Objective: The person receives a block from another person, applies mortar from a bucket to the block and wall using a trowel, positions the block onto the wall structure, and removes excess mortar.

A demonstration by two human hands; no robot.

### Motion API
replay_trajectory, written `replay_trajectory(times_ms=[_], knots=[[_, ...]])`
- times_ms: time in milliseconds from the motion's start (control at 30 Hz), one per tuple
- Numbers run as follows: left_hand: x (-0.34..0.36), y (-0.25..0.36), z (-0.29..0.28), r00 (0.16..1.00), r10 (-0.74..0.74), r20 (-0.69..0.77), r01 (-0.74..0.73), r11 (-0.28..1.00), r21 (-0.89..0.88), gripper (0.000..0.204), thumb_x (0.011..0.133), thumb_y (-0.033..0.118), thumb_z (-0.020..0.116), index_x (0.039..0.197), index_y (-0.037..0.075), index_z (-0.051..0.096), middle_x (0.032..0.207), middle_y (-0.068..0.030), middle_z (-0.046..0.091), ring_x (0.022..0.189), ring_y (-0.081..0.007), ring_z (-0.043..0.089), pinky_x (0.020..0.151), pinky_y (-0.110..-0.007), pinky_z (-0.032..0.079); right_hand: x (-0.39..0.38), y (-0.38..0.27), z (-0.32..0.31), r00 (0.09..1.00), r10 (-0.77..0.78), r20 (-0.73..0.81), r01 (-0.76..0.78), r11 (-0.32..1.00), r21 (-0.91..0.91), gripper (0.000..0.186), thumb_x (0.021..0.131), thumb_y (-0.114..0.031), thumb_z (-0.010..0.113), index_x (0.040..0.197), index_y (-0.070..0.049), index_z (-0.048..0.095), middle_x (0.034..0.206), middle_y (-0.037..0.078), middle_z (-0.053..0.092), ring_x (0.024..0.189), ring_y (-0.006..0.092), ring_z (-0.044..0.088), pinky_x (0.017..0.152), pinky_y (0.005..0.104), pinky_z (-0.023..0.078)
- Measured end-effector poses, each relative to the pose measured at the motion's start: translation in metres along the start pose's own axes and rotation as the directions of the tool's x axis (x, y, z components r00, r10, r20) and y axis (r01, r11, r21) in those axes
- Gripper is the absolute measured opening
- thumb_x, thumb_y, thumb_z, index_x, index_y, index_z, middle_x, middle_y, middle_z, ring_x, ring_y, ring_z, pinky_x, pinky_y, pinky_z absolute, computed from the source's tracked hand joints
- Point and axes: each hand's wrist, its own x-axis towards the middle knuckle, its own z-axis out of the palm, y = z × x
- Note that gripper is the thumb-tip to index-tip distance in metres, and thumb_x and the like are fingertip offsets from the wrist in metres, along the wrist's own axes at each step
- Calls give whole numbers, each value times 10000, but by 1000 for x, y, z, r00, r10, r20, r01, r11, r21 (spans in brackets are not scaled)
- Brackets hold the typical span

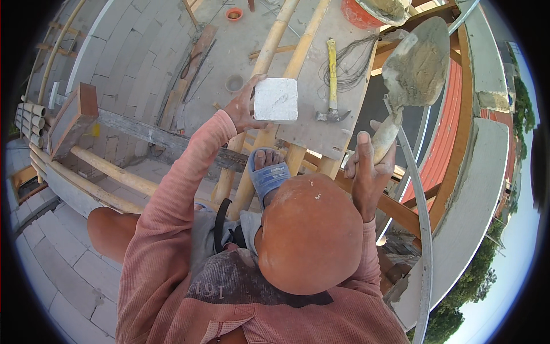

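My left hand (243, 106) is closed around the side of a small, whitish, square-faced block (275, 99), held up over the bamboo poles. In my right hand (369, 169) is the pale, mortar-crusted handle of a trowel (421, 63). Its broad blade points up and away, with grey-brown mortar spread over it. A claw hammer (332, 80) with a yellow handle lies on the board between the two hands, touched by neither. Beside the hammer is a loose coil of thin dark wire (355, 63).
Bamboo poles (301, 49) run away beneath the block. A red-orange tub (361, 14) stands at the far right, and a small red bucket (234, 14) at the far left. A curved metal strip (423, 218) passes right of my right arm. Grey block walls (129, 51) rise at left.
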Motion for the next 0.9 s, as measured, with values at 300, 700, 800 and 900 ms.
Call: replay_trajectory(times_ms=[300,700,800,900], knots=[[6,-9,0,998,62,14,-62,998,-2,1288,520,209,942,1534,95,156,1498,-191,363,1400,-336,394,1190,-400,313,-12,119,42,966,-109,235,154,971,-183,450,953,-228,659,1287,31,505,956,188,695,841,308,684,776,383,530],[7,-1,0,999,28,41,-29,999,28,1267,546,195,928,1536,90,144,1475,-197,408,1392,-342,413,1182,-400,332,-10,121,55,963,-269,-6,258,930,-262,450,955,-215,666,1294,30,499,987,137,658,755,188,629,707,322,509],[10,10,-2,997,1,78,-4,999,35,1256,559,196,918,1539,79,142,1468,-202,415,1395,-336,411,1185,-394,324,7,95,41,967,-117,226,184,936,-302,466,946,-233,679,1278,37,494,1060,175,668,807,245,661,761,385,529],[-1,-4,-13,999,13,39,-15,999,42,1253,552,172,916,1542,81,153,1473,-201,412,1398,-329,408,1189,-389,315,23,24,26,979,-11,203,49,981,-186,481,948,-252,685,1281,35,491,1037,159,669,798,214,653,749,376,531]])
